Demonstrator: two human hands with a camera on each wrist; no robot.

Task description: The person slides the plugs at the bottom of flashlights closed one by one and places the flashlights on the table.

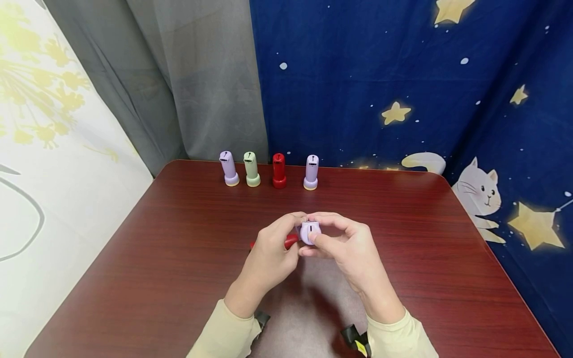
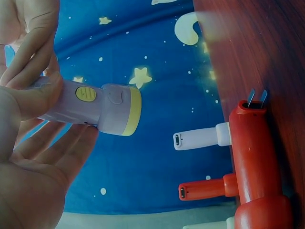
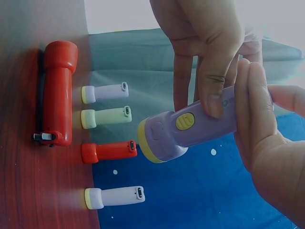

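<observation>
Over the middle of the table, both hands hold a light purple flashlight [image 1: 309, 232] with a yellow rim and a yellow switch [image 3: 185, 121]. My left hand [image 1: 273, 248] grips its body between thumb and fingers, as the left wrist view shows. At the tail end, the thumb and fingers of my right hand [image 1: 346, 241] pinch it. The tail itself is partly covered by fingers in both wrist views. A red flashlight [image 2: 257, 157] lies on the table behind the left hand, two metal prongs [image 2: 257, 98] sticking out of its tail.
Along the far edge of the brown table [image 1: 179, 238] stand a purple flashlight [image 1: 229, 168], a green flashlight [image 1: 251, 169], a red flashlight [image 1: 279, 170] and another purple flashlight [image 1: 311, 172], heads down. Behind hang a grey curtain [image 1: 215, 79] and a blue starry curtain [image 1: 340, 99].
</observation>
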